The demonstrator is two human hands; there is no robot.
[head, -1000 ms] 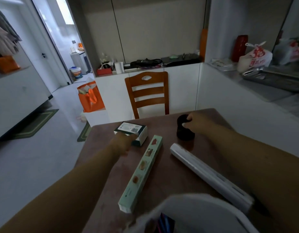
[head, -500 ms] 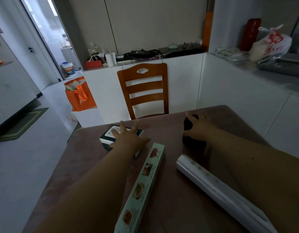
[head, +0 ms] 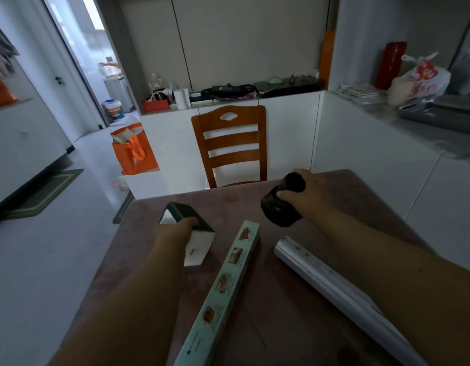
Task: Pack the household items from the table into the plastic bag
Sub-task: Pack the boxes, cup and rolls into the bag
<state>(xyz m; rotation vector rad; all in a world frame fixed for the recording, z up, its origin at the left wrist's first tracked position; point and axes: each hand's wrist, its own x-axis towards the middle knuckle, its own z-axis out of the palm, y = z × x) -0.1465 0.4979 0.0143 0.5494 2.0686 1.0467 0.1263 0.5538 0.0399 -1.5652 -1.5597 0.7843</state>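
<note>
My left hand [head: 175,231] grips a small dark green and white box [head: 195,243], lifted and tilted off the brown table [head: 149,273]. A black roll [head: 281,207] is held in my right hand [head: 305,194], tipped on its side above the table's far right part. A long pale green box with food pictures [head: 226,289] lies lengthwise between my arms. To its right lies a long white box [head: 326,283], partly under my right forearm. The plastic bag is out of view.
A wooden chair [head: 232,146] stands at the table's far edge. An orange bag [head: 133,151] sits on the floor to the left. White counters with clutter run behind and along the right, with a white and red plastic bag [head: 418,80] on the right counter.
Both hands have closed on their items and lifted them: the small box now tilts up in my left hand, and the black roll is tipped over in my right hand.
</note>
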